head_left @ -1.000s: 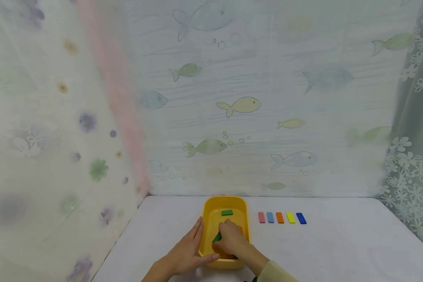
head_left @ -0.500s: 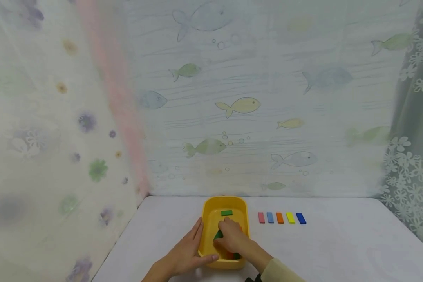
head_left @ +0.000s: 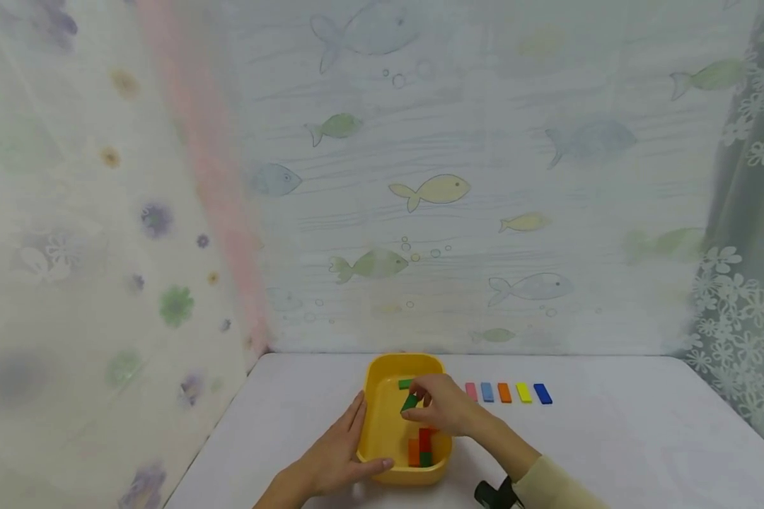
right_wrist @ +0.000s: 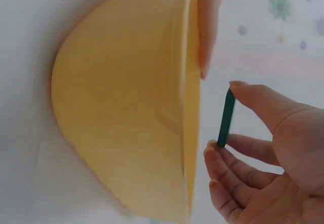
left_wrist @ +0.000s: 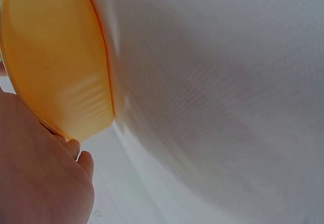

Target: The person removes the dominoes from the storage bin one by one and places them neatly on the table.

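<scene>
A yellow plastic tub [head_left: 382,417] stands on the white-covered table. My left hand [head_left: 332,452] lies against its left side, fingers extended along the rim and thumb across the near corner; the left wrist view shows the hand [left_wrist: 40,166] at the rim. Over the tub, my right hand [head_left: 447,404] pinches a thin dark green block [head_left: 409,402] by its ends, between thumb and fingers. In the right wrist view this green block [right_wrist: 226,118] is above the rim. Inside the tub, another green block [head_left: 404,384] lies at the far end, partly covered by the right hand.
Near the tub's front right lie an orange block [head_left: 414,452], a red block [head_left: 425,438] and a green one [head_left: 426,459]. Right of the tub runs a row of pink, light blue, orange [head_left: 504,393], yellow and dark blue [head_left: 543,394] blocks. A patterned curtain [head_left: 420,233] hangs behind.
My right hand has lifted from the tub's inside, up and to the right, with the green block pinched in it, uncovering the blocks at the front. The left hand stays at the tub.
</scene>
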### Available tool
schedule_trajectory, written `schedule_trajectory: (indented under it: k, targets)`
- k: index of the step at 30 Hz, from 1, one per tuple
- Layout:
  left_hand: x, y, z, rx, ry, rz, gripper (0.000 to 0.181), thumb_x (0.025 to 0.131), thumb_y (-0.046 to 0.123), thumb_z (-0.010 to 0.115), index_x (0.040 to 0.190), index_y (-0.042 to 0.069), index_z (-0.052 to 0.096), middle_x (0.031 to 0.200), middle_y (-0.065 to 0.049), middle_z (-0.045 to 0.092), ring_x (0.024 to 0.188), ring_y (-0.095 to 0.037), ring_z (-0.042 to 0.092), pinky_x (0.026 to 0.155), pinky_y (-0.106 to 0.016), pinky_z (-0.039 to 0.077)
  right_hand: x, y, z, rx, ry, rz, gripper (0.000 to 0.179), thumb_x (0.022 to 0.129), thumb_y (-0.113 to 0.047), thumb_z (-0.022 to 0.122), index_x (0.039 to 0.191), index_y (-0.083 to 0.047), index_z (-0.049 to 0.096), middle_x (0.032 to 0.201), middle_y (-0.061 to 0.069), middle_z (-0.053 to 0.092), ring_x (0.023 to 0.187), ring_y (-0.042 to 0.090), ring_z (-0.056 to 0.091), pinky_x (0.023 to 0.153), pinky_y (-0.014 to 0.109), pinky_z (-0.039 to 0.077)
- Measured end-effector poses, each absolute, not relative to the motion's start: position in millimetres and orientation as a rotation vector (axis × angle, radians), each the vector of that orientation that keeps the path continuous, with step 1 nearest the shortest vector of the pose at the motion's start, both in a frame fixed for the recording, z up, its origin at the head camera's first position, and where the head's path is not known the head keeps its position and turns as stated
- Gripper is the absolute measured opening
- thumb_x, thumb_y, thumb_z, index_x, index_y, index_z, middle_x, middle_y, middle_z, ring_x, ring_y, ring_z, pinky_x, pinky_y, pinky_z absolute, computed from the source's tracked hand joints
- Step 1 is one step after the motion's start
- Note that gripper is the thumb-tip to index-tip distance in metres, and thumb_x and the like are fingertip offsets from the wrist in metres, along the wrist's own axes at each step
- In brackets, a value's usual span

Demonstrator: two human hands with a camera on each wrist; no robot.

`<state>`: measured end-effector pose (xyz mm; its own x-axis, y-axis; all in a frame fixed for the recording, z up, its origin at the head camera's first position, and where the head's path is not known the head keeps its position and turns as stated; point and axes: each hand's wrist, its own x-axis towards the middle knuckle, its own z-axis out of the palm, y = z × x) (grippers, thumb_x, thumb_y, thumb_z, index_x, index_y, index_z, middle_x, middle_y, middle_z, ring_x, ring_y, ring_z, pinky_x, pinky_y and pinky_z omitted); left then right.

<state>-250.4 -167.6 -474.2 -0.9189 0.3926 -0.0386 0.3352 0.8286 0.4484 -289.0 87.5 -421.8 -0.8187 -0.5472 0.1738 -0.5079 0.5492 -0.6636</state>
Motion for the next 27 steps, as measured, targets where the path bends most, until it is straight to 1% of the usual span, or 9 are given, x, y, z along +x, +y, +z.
schedule_trajectory:
  k: [3,6,10,12,16,20,23,27]
  targets:
    - [-250,-168,-475,0.564,2.880,0.676,0.114,0.088,0.078,0.055,0.163,0.002,0.014,0.172,-0.013,0.008,0.152,-0.034,0.029,0.116,-0.059,0.034,-289,99,-417,-0.993,2.742,-1.156,0.028,0.090,-0.026,0.080,0.105,-0.006,0.068,0.094,0.001,0.065,0.085,0.022,0.058,0.072,0.023,0.052]
    - [-250,-168,-475,0.537,2.869,0.690,0.115,0.087,0.078,0.055,0.164,0.003,0.013,0.172,-0.014,0.009,0.151,-0.034,0.030,0.116,-0.060,0.035,-288,111,-413,-0.997,2.763,-1.166,0.032,0.090,-0.027,0.081,0.109,-0.005,0.068,0.095,0.001,0.064,0.088,0.023,0.059,0.073,0.023,0.052]
    - [-249,-167,-476,0.505,2.852,0.709,0.117,0.086,0.078,0.056,0.164,0.004,0.011,0.172,-0.013,0.009,0.151,-0.034,0.032,0.115,-0.060,0.036,-290,129,-410,-0.973,2.806,-1.144,0.034,0.088,-0.029,0.083,0.111,-0.009,0.068,0.097,-0.003,0.065,0.088,0.020,0.058,0.073,0.021,0.053]
    - [-249,-167,-476,0.501,2.850,0.710,0.117,0.086,0.078,0.056,0.164,0.005,0.011,0.172,-0.013,0.009,0.151,-0.034,0.032,0.115,-0.060,0.036,-291,139,-410,-0.970,2.831,-1.134,0.033,0.088,-0.030,0.083,0.110,-0.011,0.069,0.096,-0.005,0.065,0.087,0.020,0.058,0.072,0.021,0.053]
    - [-248,-167,-475,0.509,2.855,0.696,0.117,0.086,0.079,0.056,0.164,0.004,0.011,0.172,-0.013,0.007,0.151,-0.034,0.030,0.116,-0.060,0.035,-295,166,-410,-1.026,2.872,-1.132,0.030,0.088,-0.028,0.083,0.107,-0.011,0.068,0.094,-0.007,0.066,0.086,0.021,0.060,0.073,0.024,0.054]
    - [-249,-166,-474,0.526,2.861,0.687,0.117,0.087,0.079,0.055,0.164,0.004,0.011,0.172,-0.013,0.006,0.152,-0.034,0.028,0.116,-0.059,0.034,-298,197,-411,-1.072,2.930,-1.105,0.029,0.089,-0.027,0.082,0.107,-0.010,0.068,0.094,-0.007,0.067,0.086,0.018,0.061,0.075,0.028,0.053]
    - [-249,-166,-474,0.528,2.862,0.683,0.116,0.087,0.079,0.055,0.164,0.004,0.012,0.172,-0.012,0.006,0.153,-0.033,0.028,0.117,-0.059,0.034,-302,219,-411,-1.030,2.991,-1.049,0.031,0.089,-0.030,0.081,0.109,-0.009,0.068,0.097,-0.008,0.067,0.087,0.015,0.060,0.076,0.030,0.053]
    - [-250,-166,-474,0.530,2.864,0.674,0.116,0.087,0.079,0.055,0.164,0.004,0.012,0.172,-0.012,0.006,0.153,-0.033,0.027,0.117,-0.059,0.034,-307,246,-412,-0.953,3.051,-0.999,0.035,0.089,-0.029,0.082,0.112,-0.006,0.068,0.098,-0.007,0.067,0.089,0.017,0.061,0.076,0.031,0.054]
